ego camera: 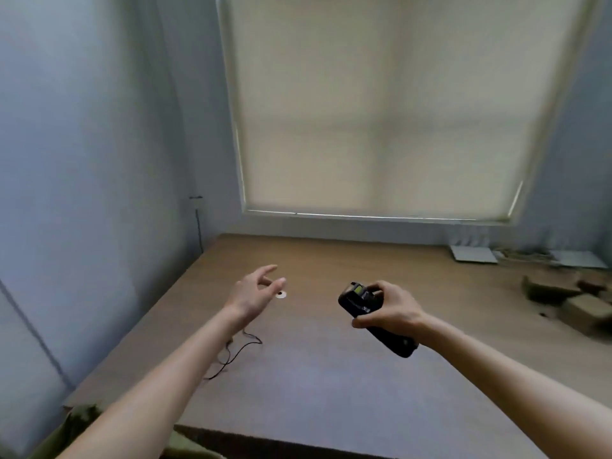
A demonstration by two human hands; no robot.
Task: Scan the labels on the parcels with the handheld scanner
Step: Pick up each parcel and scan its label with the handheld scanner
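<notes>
1. Over the wooden table (331, 376), mid-air: right hand (389, 309) grips the handheld scanner (371, 318), fingers curled round its body, thumb side near the lower part. Small screen end points up and away.
2. Left hand (255, 291) empty, fingers loose and spread apart, hovering above the table, touching nothing.
3. Parcels (569, 299): brown cardboard boxes, blurred, at the far right of the table, well apart from the scanner. Count not clear, labels not readable.
4. Other stuff: thin black cable (238, 352) on the table under the left forearm, small white disc (281, 295) just beyond the left fingers, flat white devices (473, 253) at the back right, window blind (381, 111) down.
5. Progress, my read: scanner is in hand, nothing shows any label scanned. Scanner is not aimed at the boxes. Left: reach the parcels, find each label, scan.
</notes>
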